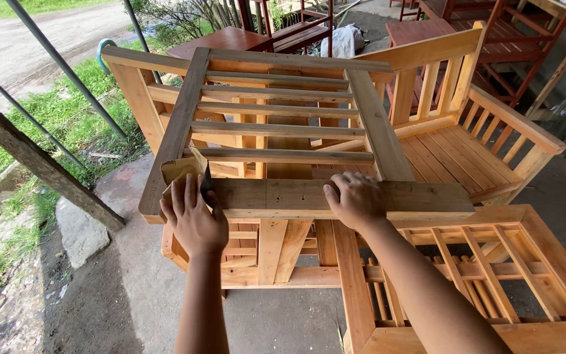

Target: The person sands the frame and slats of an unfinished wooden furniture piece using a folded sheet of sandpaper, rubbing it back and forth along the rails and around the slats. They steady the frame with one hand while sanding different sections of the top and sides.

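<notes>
The left hand (pixel 192 219) lies flat, fingers together and stretched forward, pressing a folded sheet of brown sandpaper (pixel 181 172) against the near left corner of a slatted wooden frame (pixel 276 131); its grip is not closed around anything, the sheet is only held down under the palm and fingers, with its upper edge sticking out past the fingertips. The right hand (pixel 356 200) rests on the frame's near rail (pixel 420 196), fingers curled loosely over the top face and near edge, thumb toward the left, steadying the wood rather than pinching it. The frame lies tilted on top of other unfinished pieces: a bench (pixel 466 141) with a slatted back to the right, and another slatted panel (pixel 479 282) below the right forearm. Dark red furniture (pixel 492 33) stands farther back, and grass (pixel 67 111) borders the concrete floor (pixel 132 295) on the left.
</notes>
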